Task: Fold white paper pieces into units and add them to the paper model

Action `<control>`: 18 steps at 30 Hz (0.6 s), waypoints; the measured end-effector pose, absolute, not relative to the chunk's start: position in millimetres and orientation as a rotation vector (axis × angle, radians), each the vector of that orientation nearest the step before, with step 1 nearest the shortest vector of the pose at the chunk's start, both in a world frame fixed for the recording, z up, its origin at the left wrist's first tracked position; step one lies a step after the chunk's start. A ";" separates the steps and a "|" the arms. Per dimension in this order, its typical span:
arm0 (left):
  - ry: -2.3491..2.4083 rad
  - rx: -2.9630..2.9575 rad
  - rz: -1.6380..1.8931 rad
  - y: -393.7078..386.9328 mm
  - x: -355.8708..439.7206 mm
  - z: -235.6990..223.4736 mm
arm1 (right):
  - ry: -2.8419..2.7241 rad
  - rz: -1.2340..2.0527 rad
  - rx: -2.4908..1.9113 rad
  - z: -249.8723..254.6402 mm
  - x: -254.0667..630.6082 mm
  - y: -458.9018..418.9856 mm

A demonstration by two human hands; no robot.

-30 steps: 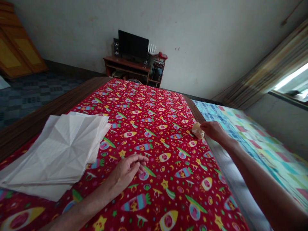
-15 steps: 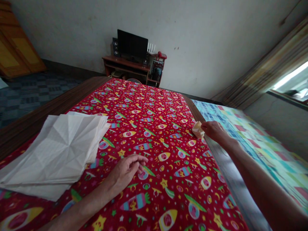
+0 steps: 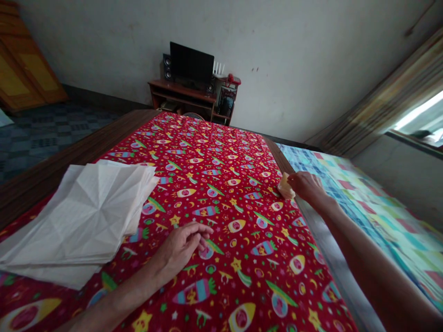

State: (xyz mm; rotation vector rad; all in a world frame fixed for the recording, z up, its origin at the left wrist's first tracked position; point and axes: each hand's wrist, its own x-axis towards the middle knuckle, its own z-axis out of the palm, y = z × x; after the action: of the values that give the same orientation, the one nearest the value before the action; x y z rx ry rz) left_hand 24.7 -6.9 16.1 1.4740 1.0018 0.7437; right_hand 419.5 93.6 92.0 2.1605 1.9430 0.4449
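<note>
My right hand (image 3: 306, 185) is at the right edge of the red patterned cloth (image 3: 242, 272). Its fingers pinch a small folded piece of cream paper (image 3: 285, 188), which is at the cloth's edge; its exact shape is hard to make out. Palm turned inward, my left hand (image 3: 187, 244) rests on the middle of the cloth, fingers loosely bent and apart from the thumb, with nothing seen in them. To the left of it lies a stack of creased white paper sheets (image 3: 93, 212), the top one marked by folds that fan out from its centre.
Dark wooden edges (image 3: 86, 145) border the cloth. A bed with a checked blue, green and red cover (image 3: 360, 203) lies to the right. At the far wall, a desk (image 3: 183, 92) carries a monitor (image 3: 191, 64), speakers and a red telephone (image 3: 232, 79). A wooden cabinet (image 3: 31, 69) stands at left.
The folded paper in my right hand has turned and tilted slightly, and its near end has shifted a little. My left hand and the paper stack stay in place.
</note>
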 end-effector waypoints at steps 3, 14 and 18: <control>1.006 1.483 0.750 -7.8 24.8 15.3 | 1.898 0.479 2.165 96.7 423.7 93.1; 0.995 1.470 0.764 -7.3 24.5 13.9 | 1.847 0.451 2.162 89.8 421.6 92.6; 0.991 1.482 0.752 -7.5 24.5 11.7 | 1.860 0.400 2.193 85.2 428.0 95.0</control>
State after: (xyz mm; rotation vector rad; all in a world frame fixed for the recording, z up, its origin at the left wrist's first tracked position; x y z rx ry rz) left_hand 24.5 -7.5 11.7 1.4821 0.9908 0.7516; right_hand 428.0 95.0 85.2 2.1930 1.8599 0.3997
